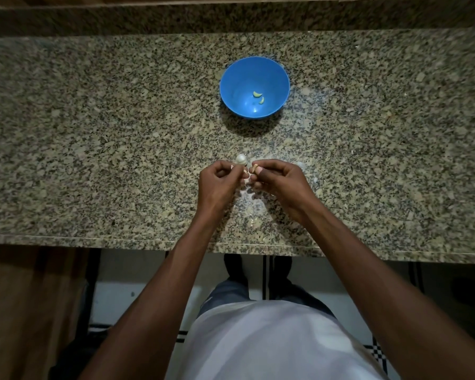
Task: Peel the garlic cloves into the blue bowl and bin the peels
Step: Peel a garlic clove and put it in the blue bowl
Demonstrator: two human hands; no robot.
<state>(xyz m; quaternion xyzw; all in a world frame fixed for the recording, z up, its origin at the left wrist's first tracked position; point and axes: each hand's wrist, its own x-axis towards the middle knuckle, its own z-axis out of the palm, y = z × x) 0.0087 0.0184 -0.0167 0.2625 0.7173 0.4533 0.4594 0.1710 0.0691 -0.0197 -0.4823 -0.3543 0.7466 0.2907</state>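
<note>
1. Two peeled, pale yellow-green garlic cloves (259, 97) lie close together on the floor of the round blue plastic bowl (232, 78), a little right of its middle.
2. That bowl stands upright on the speckled brown-and-beige granite counter (93, 133), well beyond the hands and roughly in line with them.
3. Nearer the person, a small tan garlic clove (254, 168) is pinched at the fingertips of the right hand (279, 185), whose fingers are curled in tightly around it.
4. The left hand (217, 185) is likewise curled, its thumb and fingertips pinching what looks like a thin scrap of pinkish peel (232, 167); the scrap is too small to be sure of.
5. Both hands are raised over the counter with their fingertips nearly meeting, just apart, above the near half of the stone.
6. A white, rounded garlic bulb (241, 159) rests on the counter just beyond the left hand's fingertips, between the hands and the bowl.
7. Pale papery peel flakes (254, 222) lie on the counter under and between the wrists, and another whitish bit (301, 165) sits just beyond the right hand.
8. Below the counter's front edge show the person's white shirt (272, 344), grey trousers, and a light tiled floor (115, 300) with dark lines.
</note>
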